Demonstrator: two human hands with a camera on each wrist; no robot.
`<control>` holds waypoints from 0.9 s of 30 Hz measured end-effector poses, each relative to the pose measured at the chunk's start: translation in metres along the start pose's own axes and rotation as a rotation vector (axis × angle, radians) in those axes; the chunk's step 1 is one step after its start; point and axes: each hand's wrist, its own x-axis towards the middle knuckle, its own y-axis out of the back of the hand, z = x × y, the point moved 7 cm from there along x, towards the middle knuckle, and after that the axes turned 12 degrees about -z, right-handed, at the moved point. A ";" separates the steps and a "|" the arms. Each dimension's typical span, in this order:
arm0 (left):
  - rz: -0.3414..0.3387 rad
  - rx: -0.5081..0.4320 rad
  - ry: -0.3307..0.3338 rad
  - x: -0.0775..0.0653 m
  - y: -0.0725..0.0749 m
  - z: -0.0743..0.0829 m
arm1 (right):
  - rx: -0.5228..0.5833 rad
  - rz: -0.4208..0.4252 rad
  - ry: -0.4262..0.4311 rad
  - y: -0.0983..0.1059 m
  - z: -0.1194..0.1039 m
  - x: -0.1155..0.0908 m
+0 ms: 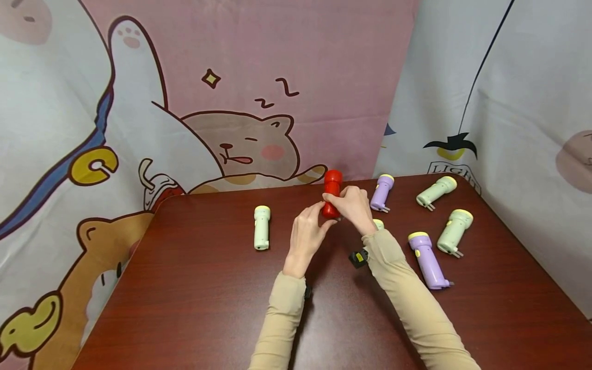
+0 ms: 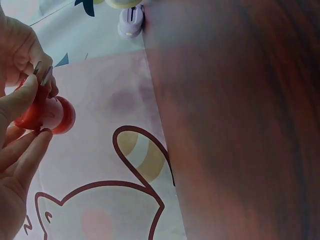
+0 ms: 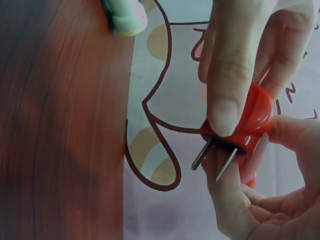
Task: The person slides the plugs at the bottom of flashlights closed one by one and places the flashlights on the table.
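Above the far edge of the table, both hands hold a red flashlight (image 1: 332, 180) upright, its wide head uppermost in the head view. Thumb and fingers of the left hand (image 1: 305, 232) pinch its lower end. From the other side, the right hand (image 1: 355, 206) grips the body, with the thumb laid along it. Two metal prongs (image 3: 227, 165) stick out of the base in the right wrist view, beside the right thumb (image 3: 223, 117). Fingers cover much of the body. In the left wrist view the round red head (image 2: 67, 115) points away from the hands.
A pale green flashlight (image 1: 261, 228) stands left on the brown table (image 1: 208, 308). To the right lie purple flashlights (image 1: 382, 192) (image 1: 429, 262) and green ones (image 1: 436, 191) (image 1: 455, 232), several with prongs out. Another green flashlight (image 1: 378, 224) is mostly hidden behind the right wrist. Printed cloth (image 1: 347, 103) hangs behind.
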 end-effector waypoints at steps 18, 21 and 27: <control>0.025 -0.078 -0.014 -0.002 0.009 -0.007 | -0.019 -0.014 -0.030 -0.009 -0.008 -0.005; 0.010 -0.085 -0.012 -0.003 0.009 -0.008 | -0.029 -0.018 -0.030 -0.011 -0.008 -0.005; -0.011 -0.088 -0.017 -0.003 0.009 -0.010 | -0.026 -0.027 -0.030 -0.013 -0.009 -0.005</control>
